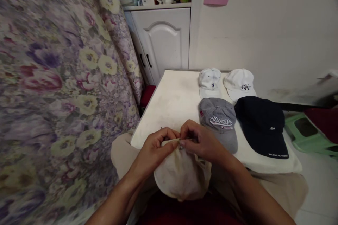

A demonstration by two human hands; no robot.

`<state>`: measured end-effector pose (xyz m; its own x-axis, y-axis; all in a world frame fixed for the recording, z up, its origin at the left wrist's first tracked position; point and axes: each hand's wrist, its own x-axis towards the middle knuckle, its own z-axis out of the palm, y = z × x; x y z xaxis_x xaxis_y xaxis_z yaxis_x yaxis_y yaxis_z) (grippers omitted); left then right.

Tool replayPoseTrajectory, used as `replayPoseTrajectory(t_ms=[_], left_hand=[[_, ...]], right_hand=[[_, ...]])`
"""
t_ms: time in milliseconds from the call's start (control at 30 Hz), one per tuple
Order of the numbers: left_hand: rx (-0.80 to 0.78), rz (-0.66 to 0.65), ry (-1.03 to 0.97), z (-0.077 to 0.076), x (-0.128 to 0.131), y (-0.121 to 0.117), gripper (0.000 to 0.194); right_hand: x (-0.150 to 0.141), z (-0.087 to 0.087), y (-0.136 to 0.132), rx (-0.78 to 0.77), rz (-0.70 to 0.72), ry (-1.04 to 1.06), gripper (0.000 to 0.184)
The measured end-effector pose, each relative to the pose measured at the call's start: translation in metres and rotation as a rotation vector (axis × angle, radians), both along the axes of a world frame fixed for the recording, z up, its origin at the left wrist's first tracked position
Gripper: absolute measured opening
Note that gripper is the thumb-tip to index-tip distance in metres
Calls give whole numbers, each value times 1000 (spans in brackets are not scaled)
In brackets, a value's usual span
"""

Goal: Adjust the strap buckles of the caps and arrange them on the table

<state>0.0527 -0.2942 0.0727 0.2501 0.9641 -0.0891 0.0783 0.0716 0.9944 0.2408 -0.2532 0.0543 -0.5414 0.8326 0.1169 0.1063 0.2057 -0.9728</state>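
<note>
A cream-coloured cap is held over my lap at the table's near edge, its crown toward me. My left hand pinches the cap's upper edge, thumb on the outside. Close beside it, my right hand grips the strap at a small metal buckle between thumb and fingers. The fingertips of both hands nearly meet there, and they partly hide the strap. Right of my hands lies a grey cap with white lettering.
On the white table are also a pale cap, a white cap and a navy cap. A floral curtain hangs at left. A white cabinet stands behind; a green stool is at right.
</note>
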Motion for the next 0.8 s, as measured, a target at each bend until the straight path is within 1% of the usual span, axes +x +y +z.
replayPoseTrajectory(t_ms=[67,167,267,367,500,700,800], left_hand=[[-10,11,-5,-1,-1,0,17],[-7,22,-9,-2,-3,1,18],[22,3,4,-1,-2,1,17],[41,-13,18,0,0,2,17],[40,5,32,1,0,3,17],[17,9,56,-1,-3,4,16],[43,-8,75,-1,-2,3,16]], right_hand=[[0,-1,-1,-21,1,4,9],[2,-2,-1,-102,45,30,9],[1,-2,0,-149,71,62,8],[-1,-3,0,-150,62,104,8],[0,-5,-1,-173,61,146,9],[2,-4,0,-176,64,110,12],[0,-5,2,-152,60,67,13]])
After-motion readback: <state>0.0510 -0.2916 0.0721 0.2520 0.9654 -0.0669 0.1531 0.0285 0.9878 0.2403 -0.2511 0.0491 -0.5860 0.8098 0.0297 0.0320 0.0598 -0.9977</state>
